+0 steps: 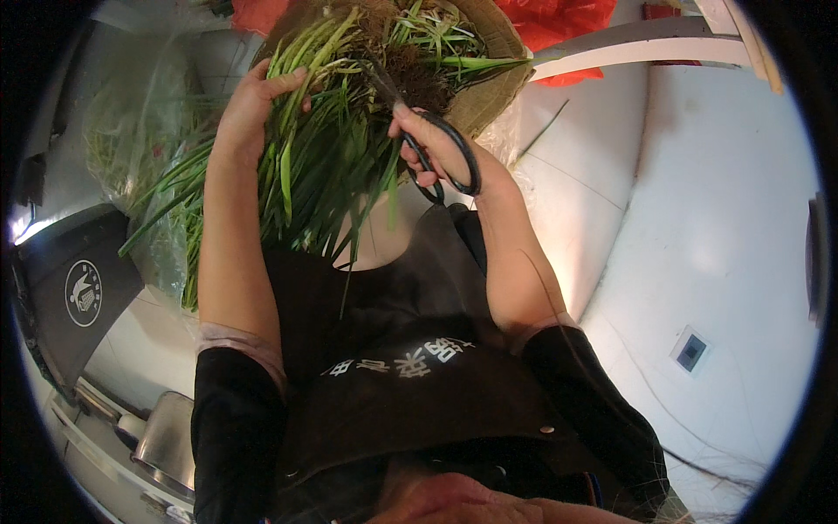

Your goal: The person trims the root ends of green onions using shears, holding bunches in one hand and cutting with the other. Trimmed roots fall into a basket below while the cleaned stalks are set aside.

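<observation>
A bunch of long green stalks (286, 144), perhaps garlic greens or scallions, is held near its pale end by my left hand (278, 88). My right hand (432, 144) grips black-handled scissors (466, 157), whose dark blades reach in among the pale stalk ends and brown roots. Whether the blades are parted or together is hard to tell. Beneath, a cardboard box (494, 108) holds a heap of matted brown roots (419, 78) and cut green and white trimmings (438, 33). Green leaves hang down over the dark apron (393, 301) on my lap.
To the left is a clear plastic bag (141, 124) with more greens around it. Red plastic bags (563, 26) lie behind the box. A white wall with a socket plate (691, 349) rises at right. A metal pot (167, 439) stands at lower left, below a dark chair back (85, 288).
</observation>
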`<state>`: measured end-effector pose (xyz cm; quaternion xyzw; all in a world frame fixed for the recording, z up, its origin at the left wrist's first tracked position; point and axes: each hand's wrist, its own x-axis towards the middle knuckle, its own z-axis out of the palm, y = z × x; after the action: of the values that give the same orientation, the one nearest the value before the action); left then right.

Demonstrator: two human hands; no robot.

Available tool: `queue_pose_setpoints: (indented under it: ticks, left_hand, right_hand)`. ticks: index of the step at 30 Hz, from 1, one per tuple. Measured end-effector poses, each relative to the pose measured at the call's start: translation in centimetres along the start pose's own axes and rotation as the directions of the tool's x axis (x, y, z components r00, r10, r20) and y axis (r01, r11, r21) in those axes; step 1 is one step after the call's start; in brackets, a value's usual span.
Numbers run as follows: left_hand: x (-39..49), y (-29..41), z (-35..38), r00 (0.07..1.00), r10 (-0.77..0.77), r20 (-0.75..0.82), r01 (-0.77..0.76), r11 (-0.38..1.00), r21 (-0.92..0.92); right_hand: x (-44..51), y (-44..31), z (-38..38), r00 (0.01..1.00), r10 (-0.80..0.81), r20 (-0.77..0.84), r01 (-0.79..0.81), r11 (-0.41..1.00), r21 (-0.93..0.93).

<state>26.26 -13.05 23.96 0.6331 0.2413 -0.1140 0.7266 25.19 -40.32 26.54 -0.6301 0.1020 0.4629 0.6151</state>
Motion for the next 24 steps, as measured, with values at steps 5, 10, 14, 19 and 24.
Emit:
queue_pose_setpoints:
  ticks: [5, 10, 14, 19, 24]
  left_hand:
    - [-1.3, 1.2, 0.5, 0.995, 0.021, -0.098, -0.017, 0.999, 0.034]
    - [-2.2, 2.0, 1.9, 0.999, 0.029, -0.042, -0.025, 0.994, 0.109]
    - [-1.9, 1.6, 1.6, 0.999, 0.048, 0.026, -0.051, 0.987, 0.151]
    - [-1.8, 1.9, 1.1, 0.956, 0.266, -0.122, -0.184, 0.871, 0.456]
    - [-4.1, 4.6, -0.7, 0.958, 0.251, -0.139, -0.159, 0.866, 0.473]
  right_hand:
    - [2.8, -0.1, 1.5, 0.987, -0.161, -0.008, 0.157, 0.952, 0.264]
    - [6.7, -1.5, 2.9, 0.886, -0.422, -0.192, 0.464, 0.814, 0.349]
    - [8.3, -2.0, 3.7, 0.847, -0.484, -0.22, 0.526, 0.821, 0.221]
    - [9.6, -1.5, 3.7, 0.837, -0.484, -0.255, 0.538, 0.814, 0.218]
    - [11.4, -1.2, 1.0, 0.86, -0.358, -0.364, 0.486, 0.793, 0.368]
